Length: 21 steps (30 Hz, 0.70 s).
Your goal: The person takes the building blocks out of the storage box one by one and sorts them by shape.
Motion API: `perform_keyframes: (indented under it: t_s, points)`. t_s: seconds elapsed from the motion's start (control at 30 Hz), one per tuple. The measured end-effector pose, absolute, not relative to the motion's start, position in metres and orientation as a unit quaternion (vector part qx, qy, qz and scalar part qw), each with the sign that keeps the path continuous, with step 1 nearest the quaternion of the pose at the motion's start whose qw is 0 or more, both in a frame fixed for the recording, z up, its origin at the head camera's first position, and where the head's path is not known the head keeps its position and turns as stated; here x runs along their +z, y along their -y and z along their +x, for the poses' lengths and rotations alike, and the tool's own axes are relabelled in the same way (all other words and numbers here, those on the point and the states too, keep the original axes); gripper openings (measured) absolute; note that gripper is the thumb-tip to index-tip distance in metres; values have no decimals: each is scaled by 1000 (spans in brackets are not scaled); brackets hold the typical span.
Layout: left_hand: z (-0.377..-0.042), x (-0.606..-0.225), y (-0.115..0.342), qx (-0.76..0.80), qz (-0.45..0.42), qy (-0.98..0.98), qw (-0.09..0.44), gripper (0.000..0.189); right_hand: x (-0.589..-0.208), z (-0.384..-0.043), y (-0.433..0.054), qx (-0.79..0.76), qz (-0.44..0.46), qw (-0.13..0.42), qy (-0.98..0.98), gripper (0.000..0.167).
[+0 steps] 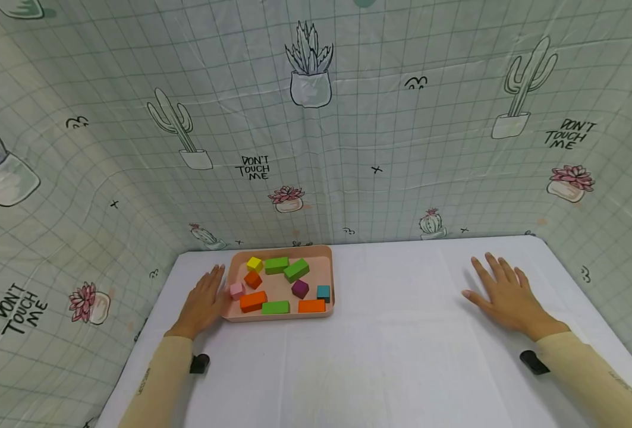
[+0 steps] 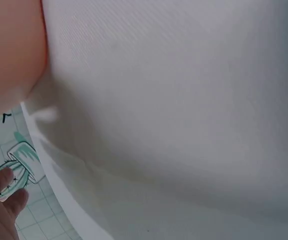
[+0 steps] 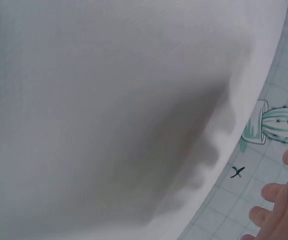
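Observation:
A shallow peach tray (image 1: 323, 267) stands toward the left back of the table, holding several coloured blocks. Among them are a yellow block (image 1: 254, 264), a purple block (image 1: 300, 289), a blue block (image 1: 323, 293), a pink block (image 1: 237, 290), and several green and orange ones. Beside the tray's left side is my left hand (image 1: 200, 302), its fingers extended; whether it touches the rim is unclear. Far to the right, my right hand (image 1: 508, 300) is held over the white cloth with fingers spread and nothing in it. Both wrist views show fingers only at a lower corner.
White cloth covers the table (image 1: 401, 345). A grid-patterned curtain (image 1: 358, 137) with cactus drawings hangs behind and at both sides. Black wrist devices show below the left sleeve (image 1: 157, 380) and the right sleeve (image 1: 588, 368).

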<state>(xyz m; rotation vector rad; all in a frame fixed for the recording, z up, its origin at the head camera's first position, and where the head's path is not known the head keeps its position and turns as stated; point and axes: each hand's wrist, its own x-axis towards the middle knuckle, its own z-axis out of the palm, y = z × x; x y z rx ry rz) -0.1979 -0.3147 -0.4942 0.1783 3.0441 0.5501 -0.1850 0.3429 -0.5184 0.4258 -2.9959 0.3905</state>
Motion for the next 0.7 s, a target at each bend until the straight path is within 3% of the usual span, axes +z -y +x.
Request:
perform_keyframes:
  t_s: [0.3,0.7]
  points:
    - [-199,-488,307,244,24,-968,44,65,-514,-183,-330,127,156,56,978,81]
    - [-200,-483,296,310,-2,-951,5,51,-505,-177,-306,118,192,91,970,79]
